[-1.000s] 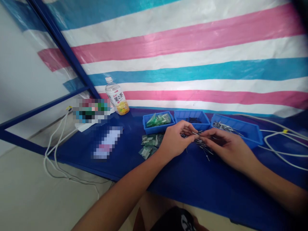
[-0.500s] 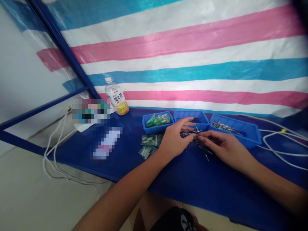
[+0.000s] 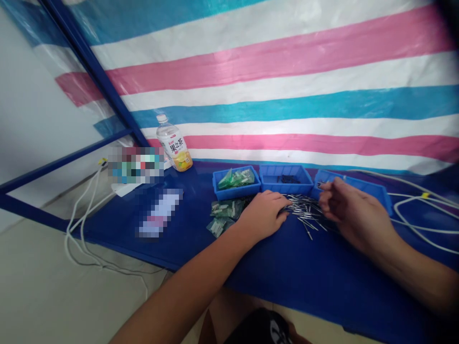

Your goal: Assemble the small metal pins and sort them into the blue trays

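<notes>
A pile of thin metal pins (image 3: pixel 303 208), some with a thicker end like blind rivets, lies on the blue tabletop. My left hand (image 3: pixel 265 215) rests at the pile's left side, its fingers loosely bent over the pins and its thumb apart from them. Over the near left end of the right blue bin (image 3: pixel 373 193) is my right hand (image 3: pixel 355 217), slightly blurred, with the fingers drawn together. A small pale glint shows above its fingertips; what it pinches is too small to make out. The hand hides most of that bin's contents.
Left of the pile lie small clear bags of parts (image 3: pixel 224 215). Behind stand a blue bin with a green bag (image 3: pixel 236 178) and a middle blue bin (image 3: pixel 267 181) holding dark small parts. A drink bottle (image 3: pixel 175 145) and white cables (image 3: pixel 419 212) flank the area.
My right hand has moved right and up from the pile to the right bin. My left fingers have come down onto the pins, and the hands are now apart.
</notes>
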The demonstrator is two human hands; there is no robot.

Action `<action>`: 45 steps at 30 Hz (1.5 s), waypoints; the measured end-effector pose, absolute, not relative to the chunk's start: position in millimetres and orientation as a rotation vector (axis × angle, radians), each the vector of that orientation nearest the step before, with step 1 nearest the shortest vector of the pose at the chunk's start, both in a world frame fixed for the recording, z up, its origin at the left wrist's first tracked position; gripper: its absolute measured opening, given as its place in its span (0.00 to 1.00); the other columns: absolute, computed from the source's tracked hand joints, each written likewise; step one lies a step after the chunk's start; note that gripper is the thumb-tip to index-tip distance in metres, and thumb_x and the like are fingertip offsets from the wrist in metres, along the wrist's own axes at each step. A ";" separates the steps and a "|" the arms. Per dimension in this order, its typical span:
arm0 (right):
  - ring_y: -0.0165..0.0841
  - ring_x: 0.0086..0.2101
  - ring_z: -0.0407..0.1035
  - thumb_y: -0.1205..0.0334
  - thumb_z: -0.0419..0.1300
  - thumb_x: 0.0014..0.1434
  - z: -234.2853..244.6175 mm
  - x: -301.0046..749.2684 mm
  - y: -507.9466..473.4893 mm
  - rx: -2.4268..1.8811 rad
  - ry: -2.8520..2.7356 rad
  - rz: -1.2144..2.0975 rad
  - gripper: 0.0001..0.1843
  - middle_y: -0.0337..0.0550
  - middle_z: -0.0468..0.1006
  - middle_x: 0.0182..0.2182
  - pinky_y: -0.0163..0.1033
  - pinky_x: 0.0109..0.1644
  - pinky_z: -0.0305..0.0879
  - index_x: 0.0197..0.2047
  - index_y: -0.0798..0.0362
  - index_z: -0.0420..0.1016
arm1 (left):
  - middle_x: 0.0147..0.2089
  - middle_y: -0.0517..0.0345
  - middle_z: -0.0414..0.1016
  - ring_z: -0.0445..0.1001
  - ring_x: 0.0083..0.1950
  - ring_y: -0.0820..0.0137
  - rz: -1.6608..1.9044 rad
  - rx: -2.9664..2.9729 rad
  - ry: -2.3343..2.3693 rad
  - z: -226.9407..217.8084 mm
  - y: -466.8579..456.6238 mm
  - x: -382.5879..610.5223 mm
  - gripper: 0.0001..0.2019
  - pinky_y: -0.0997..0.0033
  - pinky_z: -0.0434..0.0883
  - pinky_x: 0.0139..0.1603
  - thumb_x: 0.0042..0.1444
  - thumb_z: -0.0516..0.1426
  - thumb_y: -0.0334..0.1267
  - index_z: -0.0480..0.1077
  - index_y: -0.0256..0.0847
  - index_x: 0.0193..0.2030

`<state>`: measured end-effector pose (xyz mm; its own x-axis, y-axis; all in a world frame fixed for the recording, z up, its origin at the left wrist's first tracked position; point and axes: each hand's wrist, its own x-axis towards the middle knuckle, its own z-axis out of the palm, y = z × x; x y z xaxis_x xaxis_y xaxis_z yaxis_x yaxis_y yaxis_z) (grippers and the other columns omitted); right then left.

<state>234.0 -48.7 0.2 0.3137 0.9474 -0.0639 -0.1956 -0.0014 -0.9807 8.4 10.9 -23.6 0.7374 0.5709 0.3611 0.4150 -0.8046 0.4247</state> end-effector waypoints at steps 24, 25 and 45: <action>0.30 0.24 0.64 0.41 0.68 0.66 -2.4 226.5 -55.4 -1.360 -1.282 0.944 0.18 0.39 0.79 0.31 0.36 0.26 0.60 0.42 0.47 0.82 | 0.53 0.52 0.85 0.85 0.50 0.67 1.230 2.215 0.738 -9.4 7.4 10.9 0.15 0.61 0.82 0.59 0.67 0.60 0.24 0.79 0.41 0.57; 0.31 0.25 0.66 0.41 0.68 0.66 -3.1 227.0 -56.1 -1.397 -1.351 0.863 0.18 0.40 0.81 0.33 0.37 0.27 0.62 0.45 0.46 0.83 | 0.53 0.51 0.84 0.85 0.49 0.68 1.238 2.185 0.698 -8.1 6.2 12.0 0.16 0.62 0.82 0.57 0.67 0.60 0.25 0.78 0.41 0.58; 0.42 0.41 0.83 0.44 0.70 0.66 -11.9 226.6 -60.4 -1.331 -1.596 0.692 0.16 0.46 0.88 0.44 0.45 0.45 0.81 0.49 0.46 0.84 | 0.50 0.52 0.87 0.87 0.49 0.66 1.128 2.034 0.644 -3.2 -2.2 15.2 0.24 0.63 0.84 0.56 0.60 0.60 0.24 0.77 0.40 0.63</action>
